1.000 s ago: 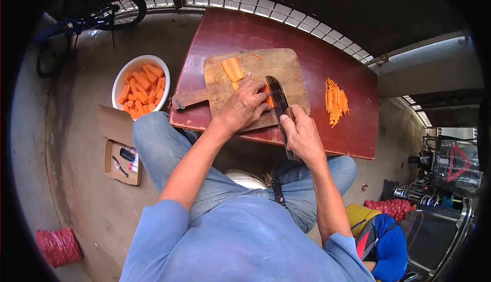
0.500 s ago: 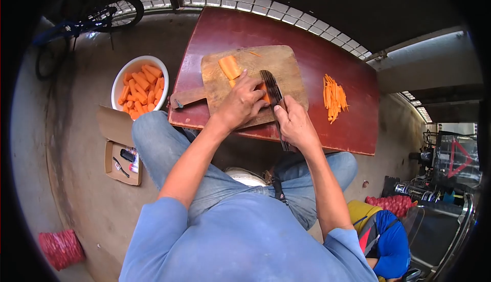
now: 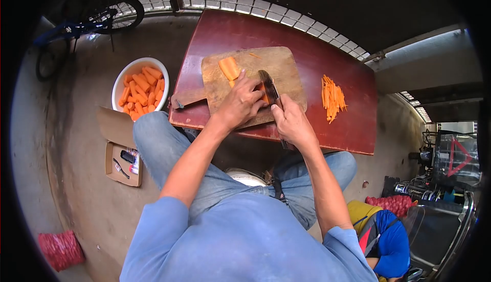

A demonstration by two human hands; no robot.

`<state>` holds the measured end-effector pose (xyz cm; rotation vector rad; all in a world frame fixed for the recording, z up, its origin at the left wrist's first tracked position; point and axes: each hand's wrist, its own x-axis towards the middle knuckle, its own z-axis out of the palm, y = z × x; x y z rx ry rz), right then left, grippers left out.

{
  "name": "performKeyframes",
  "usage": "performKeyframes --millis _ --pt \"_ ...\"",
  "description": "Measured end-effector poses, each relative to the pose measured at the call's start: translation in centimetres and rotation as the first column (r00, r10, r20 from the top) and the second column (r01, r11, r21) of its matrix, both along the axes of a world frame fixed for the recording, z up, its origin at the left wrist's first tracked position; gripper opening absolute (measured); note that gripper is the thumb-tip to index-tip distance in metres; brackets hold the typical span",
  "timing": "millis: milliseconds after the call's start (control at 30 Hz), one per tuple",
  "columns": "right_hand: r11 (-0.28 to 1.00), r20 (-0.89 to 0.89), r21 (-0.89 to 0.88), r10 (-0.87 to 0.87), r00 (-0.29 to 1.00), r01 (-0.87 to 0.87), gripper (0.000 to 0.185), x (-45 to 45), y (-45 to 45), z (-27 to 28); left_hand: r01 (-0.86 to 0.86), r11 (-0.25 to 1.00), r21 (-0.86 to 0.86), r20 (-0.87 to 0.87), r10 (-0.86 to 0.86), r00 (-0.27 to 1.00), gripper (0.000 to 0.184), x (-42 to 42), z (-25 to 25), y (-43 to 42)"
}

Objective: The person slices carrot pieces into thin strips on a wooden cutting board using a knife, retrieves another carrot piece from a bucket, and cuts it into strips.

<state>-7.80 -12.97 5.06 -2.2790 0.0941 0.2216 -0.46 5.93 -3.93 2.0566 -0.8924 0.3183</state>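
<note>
On the wooden cutting board [image 3: 284, 70], my left hand [image 3: 239, 102] presses bent fingers onto a carrot piece [image 3: 265, 98], which they partly hide. My right hand [image 3: 295, 122] is closed around the handle of a dark-bladed knife [image 3: 269, 85]. Its blade stands against the carrot, just right of my left fingertips. Beyond my left hand lie flat carrot slices [image 3: 229, 69] on the board. A few thin carrot strips [image 3: 254, 55] rest near the board's far edge.
A heap of carrot sticks [image 3: 333, 99] lies on the red table [image 3: 353, 77]. Another blade [image 3: 189, 98] sits at the table's left edge. On the floor stand a white bowl [image 3: 115, 90] of carrots and an open cardboard box [image 3: 121, 178]. A bicycle [image 3: 97, 24] is at the far left.
The knife and my right hand have shifted very slightly to the left against the carrot. My left hand stays on the carrot piece.
</note>
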Motion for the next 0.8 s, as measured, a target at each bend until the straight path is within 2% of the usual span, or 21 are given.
performKeyframes --millis 200,367,467,567,667,800 --pt "0.998 -0.068 0.037 -0.053 0.996 0.056 0.028 -0.4 0.1 2.1 0.004 1.0 0.017 -0.013 -0.004 1.0 0.03 -0.4 -0.3 0.3" --pt "1.0 0.018 0.011 -0.013 1.0 0.013 0.026 -0.6 0.2 1.8 0.005 1.0 0.007 -0.01 -0.005 1.0 0.029 0.1 -0.3 0.1" --pt "0.998 0.077 -0.061 0.037 0.996 -0.032 0.027 0.0 0.5 -0.1 -0.001 1.0 -0.022 -0.002 0.001 1.0 0.028 -0.1 0.0 0.1" --pt "0.999 0.063 -0.029 0.042 0.997 -0.04 0.028 0.4 0.2 0.2 0.003 1.0 0.001 -0.004 -0.003 1.0 0.027 0.1 -0.3 0.1" --pt "0.989 -0.207 0.047 -0.126 0.97 0.139 0.029 0.0 1.2 3.5 0.016 1.0 0.004 -0.013 -0.016 1.0 0.026 0.1 -0.7 0.3" --pt "0.999 -0.011 -0.032 -0.01 1.0 0.01 0.029 -0.4 0.3 1.5 0.021 1.0 -0.005 -0.025 -0.021 0.999 0.024 0.2 -0.4 0.3"
